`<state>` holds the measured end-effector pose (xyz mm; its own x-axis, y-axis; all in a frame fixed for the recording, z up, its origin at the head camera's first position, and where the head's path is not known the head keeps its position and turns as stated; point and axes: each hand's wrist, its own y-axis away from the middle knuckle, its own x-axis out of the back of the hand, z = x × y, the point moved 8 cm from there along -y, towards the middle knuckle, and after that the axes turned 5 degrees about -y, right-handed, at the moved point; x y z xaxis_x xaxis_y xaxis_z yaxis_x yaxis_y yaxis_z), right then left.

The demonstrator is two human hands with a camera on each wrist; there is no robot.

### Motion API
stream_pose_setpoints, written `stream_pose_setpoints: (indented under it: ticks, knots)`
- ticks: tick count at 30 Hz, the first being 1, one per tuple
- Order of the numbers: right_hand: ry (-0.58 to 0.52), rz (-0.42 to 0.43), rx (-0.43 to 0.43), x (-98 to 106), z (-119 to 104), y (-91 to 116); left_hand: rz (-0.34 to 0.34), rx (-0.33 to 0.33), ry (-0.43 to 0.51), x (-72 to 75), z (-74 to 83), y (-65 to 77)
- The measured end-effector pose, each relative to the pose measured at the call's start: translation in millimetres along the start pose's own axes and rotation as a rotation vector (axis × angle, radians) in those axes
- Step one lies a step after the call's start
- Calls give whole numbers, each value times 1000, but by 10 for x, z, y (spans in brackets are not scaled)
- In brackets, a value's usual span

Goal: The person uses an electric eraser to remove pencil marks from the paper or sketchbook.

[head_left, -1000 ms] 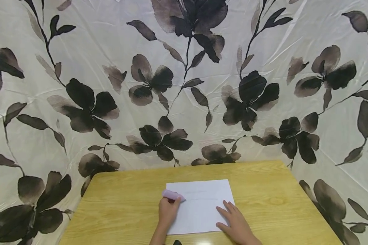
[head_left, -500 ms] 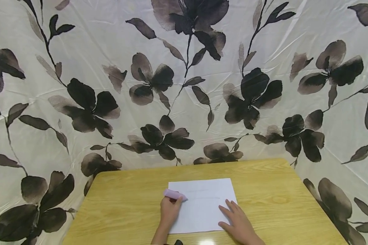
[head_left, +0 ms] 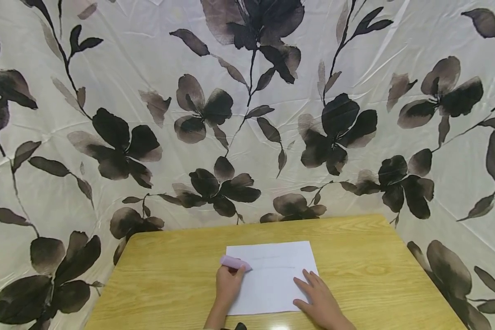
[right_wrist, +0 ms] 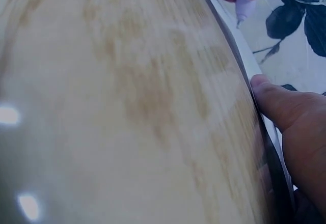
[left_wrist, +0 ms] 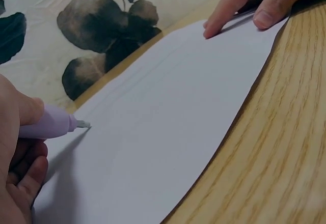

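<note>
A white sheet of paper (head_left: 270,293) lies on the wooden table, with two faint lines across its upper half. My left hand (head_left: 228,284) grips a thick lilac pen-shaped tool (head_left: 234,262) near the sheet's left side. In the left wrist view the tool's narrow grey tip (left_wrist: 84,124) is right at the paper, and the tool casts a shadow there. The tip meets the left end of the lower faint line. My right hand (head_left: 321,299) rests with spread fingers on the paper's right side, its thumb (right_wrist: 261,81) at the near edge in the right wrist view.
The yellow wood-grain table (head_left: 169,270) surrounds the sheet on all sides. Behind and beside it hangs a pale cloth (head_left: 268,151) with dark flowers. A small black object (head_left: 240,326) pokes in at the bottom edge between the arms.
The head view has shifted slightly. Hands, lilac tool and paper keep the same places relative to one another.
</note>
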<state>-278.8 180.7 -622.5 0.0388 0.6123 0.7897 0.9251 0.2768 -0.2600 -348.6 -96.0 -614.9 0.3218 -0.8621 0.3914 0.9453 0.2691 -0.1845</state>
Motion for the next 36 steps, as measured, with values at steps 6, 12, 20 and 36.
stream_pose_setpoints:
  ticks: [6,12,20,36]
  knots:
    - [-30,-30,-10,-28,-7,-10,-53,5,7,-51,6,9]
    - [-17,-67,-30,-71,22,13,-21,20,0,-45,8,56]
    - [-11,-71,-37,-48,22,4,-38,-16,24,-97,37,51]
    - [-1,-45,-16,4,-14,-34,-22,-20,11,-108,63,-15]
